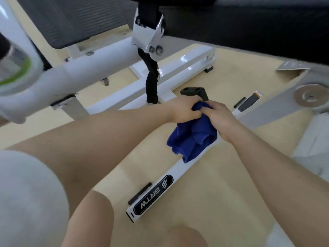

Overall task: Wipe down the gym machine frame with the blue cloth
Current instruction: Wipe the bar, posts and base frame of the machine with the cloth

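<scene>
You're gripping the blue cloth (193, 138) with both hands at its far end: left hand (185, 110) and right hand (220, 118) are pressing together, fingers curling into the bunched fabric. The rest of the cloth is draping down over the white base bar (175, 169) lying on the floor (222, 193). That bar's long axis is running diagonally, from the BRTW label (154, 195) near your knee up and to the right, toward the grey-tipped end (249, 101). Your hands are sitting about mid-bar, so unwiped runs seem to be lying both ways along that axis. The right hand is nearer the far end, the left nearer the cross tube (99, 66). I'm guessing the next stroke is following the diagonal, not crossing it.
</scene>
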{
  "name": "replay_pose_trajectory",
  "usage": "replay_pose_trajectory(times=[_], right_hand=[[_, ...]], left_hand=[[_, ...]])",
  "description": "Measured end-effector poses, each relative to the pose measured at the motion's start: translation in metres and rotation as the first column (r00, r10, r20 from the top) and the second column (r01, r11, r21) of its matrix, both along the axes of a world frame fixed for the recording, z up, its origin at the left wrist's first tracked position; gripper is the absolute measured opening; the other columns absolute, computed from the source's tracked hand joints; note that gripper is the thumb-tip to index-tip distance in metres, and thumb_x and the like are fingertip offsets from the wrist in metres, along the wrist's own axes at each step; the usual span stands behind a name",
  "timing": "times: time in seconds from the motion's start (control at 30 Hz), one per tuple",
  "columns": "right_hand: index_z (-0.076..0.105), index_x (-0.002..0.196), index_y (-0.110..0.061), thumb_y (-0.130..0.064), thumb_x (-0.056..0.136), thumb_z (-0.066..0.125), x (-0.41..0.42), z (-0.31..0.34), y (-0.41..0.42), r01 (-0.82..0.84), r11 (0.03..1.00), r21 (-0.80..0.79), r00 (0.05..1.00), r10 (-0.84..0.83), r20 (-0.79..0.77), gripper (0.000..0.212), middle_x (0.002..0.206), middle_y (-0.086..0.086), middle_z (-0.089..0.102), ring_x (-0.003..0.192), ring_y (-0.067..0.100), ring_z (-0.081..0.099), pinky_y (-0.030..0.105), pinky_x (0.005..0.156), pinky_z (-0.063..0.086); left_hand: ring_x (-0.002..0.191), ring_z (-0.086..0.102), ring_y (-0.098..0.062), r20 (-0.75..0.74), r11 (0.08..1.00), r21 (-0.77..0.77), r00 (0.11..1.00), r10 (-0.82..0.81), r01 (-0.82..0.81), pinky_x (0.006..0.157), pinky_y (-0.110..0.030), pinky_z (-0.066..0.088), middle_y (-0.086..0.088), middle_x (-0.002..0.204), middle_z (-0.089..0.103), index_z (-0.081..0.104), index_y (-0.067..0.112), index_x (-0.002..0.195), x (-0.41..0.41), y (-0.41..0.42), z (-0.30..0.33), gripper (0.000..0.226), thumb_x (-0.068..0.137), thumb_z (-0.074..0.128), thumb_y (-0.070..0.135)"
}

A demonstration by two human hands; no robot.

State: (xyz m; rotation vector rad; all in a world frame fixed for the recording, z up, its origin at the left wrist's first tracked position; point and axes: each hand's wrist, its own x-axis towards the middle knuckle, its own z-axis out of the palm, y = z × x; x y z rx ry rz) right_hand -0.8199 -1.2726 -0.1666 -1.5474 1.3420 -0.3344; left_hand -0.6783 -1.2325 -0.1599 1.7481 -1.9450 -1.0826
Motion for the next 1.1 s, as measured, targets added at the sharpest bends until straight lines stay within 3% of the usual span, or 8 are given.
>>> replay_pose_trajectory(times=[0.1, 0.23, 0.33, 0.57, 0.73, 0.9, 1.1], right_hand=[[0.063, 0.079, -0.019, -0.01, 0.093, 0.049, 0.0, 0.041, 0.008, 0.008, 0.998, 0.064, 1.0, -0.008, 0.0, 0.022, 0.082, 0.004, 0.064, 0.078, 0.019, 0.059, 0.033, 0.075, 0.047], [0.055, 0.091, -0.017, -0.015, 0.094, 0.05, 0.007, 0.092, 0.025, -0.006, 0.994, 0.112, 0.998, 0.014, -0.062, 0.006, 0.089, 0.003, 0.062, 0.079, 0.017, 0.058, 0.033, 0.073, 0.048], [0.052, 0.094, -0.014, -0.017, 0.095, 0.049, 0.009, 0.126, 0.041, -0.004, 0.986, 0.166, 0.996, 0.018, -0.084, 0.004, 0.09, 0.003, 0.061, 0.08, 0.016, 0.057, 0.032, 0.074, 0.046], [0.061, 0.099, 0.0, -0.014, 0.094, 0.051, -0.003, 0.24, 0.072, -0.075, 0.924, 0.376, 0.991, 0.11, -0.073, 0.018, 0.093, 0.017, 0.065, 0.083, 0.025, 0.059, 0.036, 0.074, 0.048], [0.064, 0.08, -0.011, -0.012, 0.09, 0.058, 0.012, 0.323, 0.097, -0.053, 0.948, 0.315, 0.991, 0.089, -0.1, 0.011, 0.078, 0.0, 0.063, 0.073, 0.016, 0.058, 0.028, 0.067, 0.046], [0.071, 0.083, -0.016, -0.014, 0.088, 0.061, 0.042, 0.401, 0.107, -0.105, 0.977, 0.183, 0.977, 0.136, -0.162, 0.012, 0.084, 0.007, 0.067, 0.077, 0.019, 0.058, 0.032, 0.068, 0.045], [0.066, 0.096, -0.019, -0.013, 0.089, 0.057, 0.071, 0.443, 0.133, -0.036, 0.998, 0.051, 0.989, 0.042, -0.14, 0.012, 0.088, 0.0, 0.068, 0.088, 0.019, 0.063, 0.032, 0.08, 0.05]], left_hand=[[0.086, 0.049, -0.014, 0.008, 0.999, -0.012, 0.999, 0.031, -0.03, 0.06, -0.012, 0.035, -0.002, 0.102, 0.059, 0.052, 0.013, 0.12, 0.002, 0.007, 0.033, 0.03, 0.094, 0.047, 0.027], [0.081, 0.049, -0.016, 0.032, 0.999, 0.006, 0.999, 0.035, -0.035, 0.061, -0.025, 0.035, 0.004, 0.085, 0.052, 0.048, 0.012, 0.117, 0.011, 0.024, 0.086, 0.029, 0.09, 0.052, 0.024], [0.078, 0.05, -0.016, 0.0, 0.996, 0.074, 0.999, 0.049, -0.049, 0.056, -0.021, 0.036, 0.009, 0.074, 0.048, 0.045, 0.014, 0.105, 0.013, 0.036, 0.123, 0.02, 0.088, 0.054, 0.021], [0.078, 0.05, -0.017, 0.021, 0.984, 0.163, 0.997, -0.072, 0.068, 0.054, -0.02, 0.034, 0.002, 0.082, 0.053, 0.053, 0.012, 0.095, 0.009, 0.069, 0.226, 0.011, 0.087, 0.052, 0.02], [0.079, 0.05, -0.02, 0.047, 0.978, 0.185, 0.993, -0.105, 0.094, 0.056, -0.025, 0.036, -0.004, 0.086, 0.054, 0.057, 0.009, 0.094, 0.022, 0.084, 0.303, 0.013, 0.085, 0.053, 0.017], [0.083, 0.051, -0.017, 0.064, 0.976, 0.183, 0.989, -0.133, 0.119, 0.068, -0.027, 0.041, 0.0, 0.088, 0.056, 0.056, 0.014, 0.097, 0.061, 0.088, 0.38, 0.013, 0.085, 0.054, 0.017], [0.084, 0.052, -0.015, 0.007, 0.984, 0.131, 0.992, -0.126, 0.124, 0.059, -0.02, 0.04, 0.003, 0.092, 0.057, 0.054, 0.018, 0.097, 0.101, 0.106, 0.43, 0.014, 0.084, 0.049, 0.014]])
